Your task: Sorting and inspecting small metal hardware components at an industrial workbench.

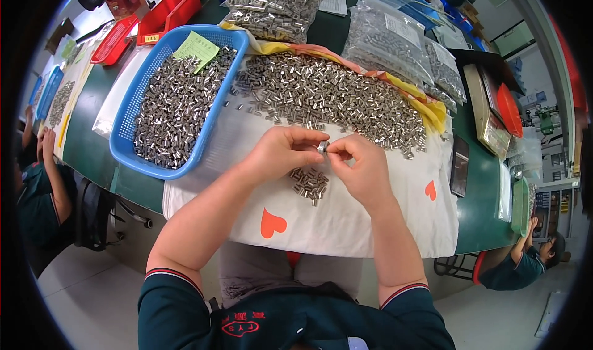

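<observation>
Over the white cloth point(321, 232), my two hands meet with a small shiny metal piece point(323, 146) between their fingertips; it looks like a short sleeve or ring. My left hand point(278, 153) pinches it from the left, thumb below and fingers above. From the right, my right hand point(361, 168) has its thumb and forefinger closed at the same piece. Just below the fingers lies a small heap of short metal sleeves point(310, 186). Beyond my hands spreads a large pile of the same sort of metal sleeves point(333, 93).
A blue basket point(117, 134) of metal pieces with a green paper slip stands left. Clear bags of metal parts point(389, 41) sit at the back, and red trays point(167, 16) back left. A dark flat object point(459, 166) lies right. Other people sit at both sides.
</observation>
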`<state>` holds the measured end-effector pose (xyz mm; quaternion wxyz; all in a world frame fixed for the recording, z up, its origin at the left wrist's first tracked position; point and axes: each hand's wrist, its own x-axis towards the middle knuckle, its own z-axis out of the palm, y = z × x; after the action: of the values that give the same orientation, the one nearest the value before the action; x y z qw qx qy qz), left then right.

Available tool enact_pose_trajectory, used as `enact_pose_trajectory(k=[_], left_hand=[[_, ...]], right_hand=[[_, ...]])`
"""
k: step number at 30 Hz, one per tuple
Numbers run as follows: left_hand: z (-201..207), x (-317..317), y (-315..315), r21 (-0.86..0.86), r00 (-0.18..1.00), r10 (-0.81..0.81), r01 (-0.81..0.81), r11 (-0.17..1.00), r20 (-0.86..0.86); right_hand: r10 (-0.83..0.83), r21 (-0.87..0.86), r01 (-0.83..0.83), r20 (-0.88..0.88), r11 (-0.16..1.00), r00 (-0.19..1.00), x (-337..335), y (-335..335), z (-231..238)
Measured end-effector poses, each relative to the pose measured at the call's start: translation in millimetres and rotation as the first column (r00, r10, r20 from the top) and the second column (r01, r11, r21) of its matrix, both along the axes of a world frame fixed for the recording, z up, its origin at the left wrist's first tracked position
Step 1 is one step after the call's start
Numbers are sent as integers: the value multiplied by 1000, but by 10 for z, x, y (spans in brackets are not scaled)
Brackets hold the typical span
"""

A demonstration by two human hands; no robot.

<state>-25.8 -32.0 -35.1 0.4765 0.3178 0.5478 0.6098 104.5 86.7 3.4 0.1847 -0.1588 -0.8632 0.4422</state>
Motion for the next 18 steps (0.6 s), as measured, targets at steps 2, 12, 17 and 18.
enact_pose_trajectory(k=[2,12,17,18], left_hand=[[42,28,-16,-39,998,14,-17,999,-67],[24,12,-52,30,997,-69,68,997,34],[177,57,-90,-77,934,-204,189,979,-295],[174,60,-106,-94,894,-251,233,968,-371]], right_hand=[[-16,285,19,-14,958,1000,11,-53,-36],[25,-208,10,165,978,986,16,130,24],[-79,-121,99,161,988,984,-173,279,-86],[-78,-119,98,163,988,984,-231,244,-114]])
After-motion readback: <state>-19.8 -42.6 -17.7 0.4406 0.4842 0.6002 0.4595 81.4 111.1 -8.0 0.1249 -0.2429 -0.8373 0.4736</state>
